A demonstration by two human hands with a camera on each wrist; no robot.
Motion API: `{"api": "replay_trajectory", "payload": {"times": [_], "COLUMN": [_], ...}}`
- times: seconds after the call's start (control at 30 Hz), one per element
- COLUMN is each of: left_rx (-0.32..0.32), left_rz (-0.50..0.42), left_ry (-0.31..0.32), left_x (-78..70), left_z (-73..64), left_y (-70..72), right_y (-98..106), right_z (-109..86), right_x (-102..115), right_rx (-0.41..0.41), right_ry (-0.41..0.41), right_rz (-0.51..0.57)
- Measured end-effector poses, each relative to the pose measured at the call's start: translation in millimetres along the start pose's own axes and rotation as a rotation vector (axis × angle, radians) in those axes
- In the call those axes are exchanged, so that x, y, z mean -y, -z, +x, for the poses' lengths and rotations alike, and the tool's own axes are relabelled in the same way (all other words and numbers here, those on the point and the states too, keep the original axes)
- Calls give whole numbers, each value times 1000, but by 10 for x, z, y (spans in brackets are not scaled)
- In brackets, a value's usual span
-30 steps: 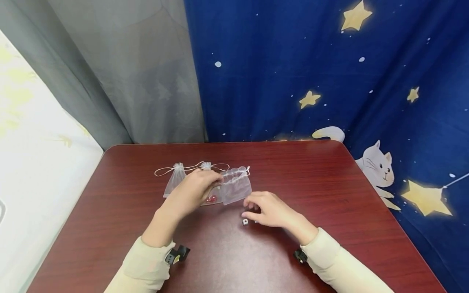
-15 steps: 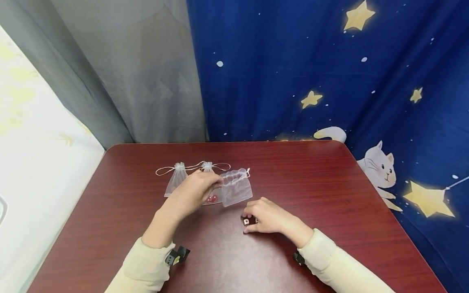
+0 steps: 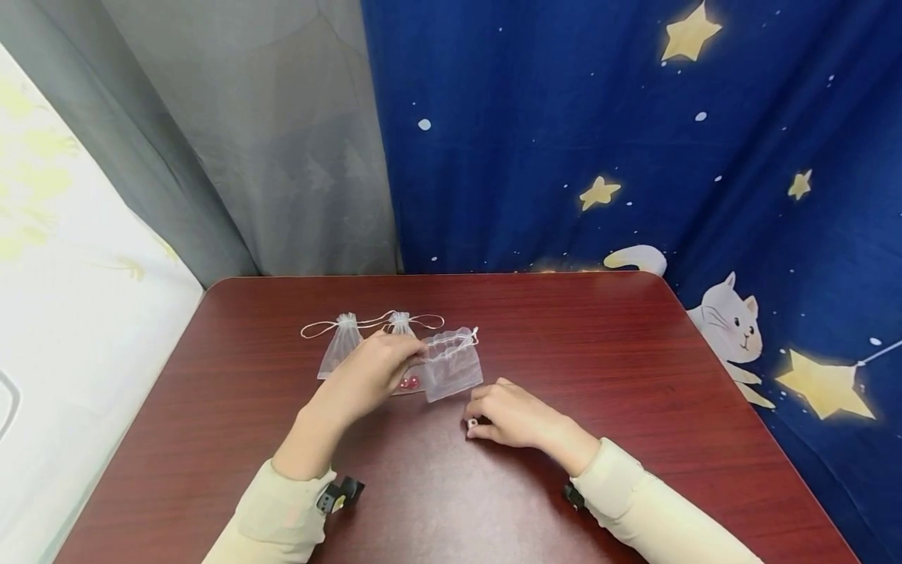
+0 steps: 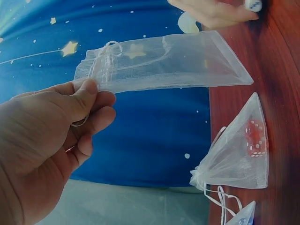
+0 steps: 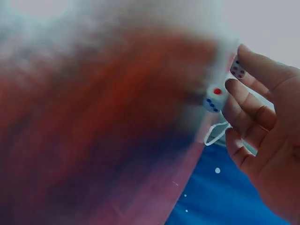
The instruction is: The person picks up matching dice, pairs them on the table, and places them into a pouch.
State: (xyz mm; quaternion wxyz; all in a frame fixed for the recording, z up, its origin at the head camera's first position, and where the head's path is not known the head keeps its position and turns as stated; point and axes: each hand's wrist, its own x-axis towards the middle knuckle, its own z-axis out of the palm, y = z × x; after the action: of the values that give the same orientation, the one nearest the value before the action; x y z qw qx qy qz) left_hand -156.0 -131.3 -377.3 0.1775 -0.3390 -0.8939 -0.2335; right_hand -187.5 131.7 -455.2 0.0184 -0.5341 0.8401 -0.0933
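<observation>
My left hand (image 4: 51,126) pinches the gathered top of a sheer white organza drawstring bag (image 4: 159,63) between thumb and fingers. In the head view that bag (image 3: 454,372) hangs just right of the left hand (image 3: 377,368). My right hand (image 3: 517,415) is low over the table, in front of the bag. In the right wrist view its thumb and forefinger pinch a white die (image 5: 237,69). A second white die (image 5: 214,99) sits by the other fingertips. Only one white die (image 3: 472,423) shows in the head view.
A tied organza bag with red dice (image 4: 255,138) lies beside the held one, partly behind the left hand in the head view. Another tied bag (image 3: 341,348) lies further left. The reddish-brown table (image 3: 564,329) ends at a blue star-print curtain (image 3: 507,157).
My right hand has come down around the dice, its thumb and fingers drawing in on them. The organza bag has sunk slightly, while the left hand stays almost still.
</observation>
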Motion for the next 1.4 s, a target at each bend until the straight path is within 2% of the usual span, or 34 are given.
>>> {"api": "replay_trajectory", "payload": {"times": [0.33,0.7,1.03,1.2,1.4], "left_rx": [8,4,30,57,74], "left_rz": [10,16,36,55,28], "left_ry": [-10,-25,-43,-40,-47], "left_x": [15,26,27,-9,-67], "left_z": [-11,-18,-16,16,72], "left_y": [-9,-4,-12,-31,-36], "right_y": [406,779,1057,1123,1141], "right_z": [22,43,147,232,320], "right_x": [-125,-198,-215,-169,-87], "right_rx": [-192,-252,-364,-362,-340], "right_ry": [40,15,18,53,51], "right_rz": [60,80,103,80,64]}}
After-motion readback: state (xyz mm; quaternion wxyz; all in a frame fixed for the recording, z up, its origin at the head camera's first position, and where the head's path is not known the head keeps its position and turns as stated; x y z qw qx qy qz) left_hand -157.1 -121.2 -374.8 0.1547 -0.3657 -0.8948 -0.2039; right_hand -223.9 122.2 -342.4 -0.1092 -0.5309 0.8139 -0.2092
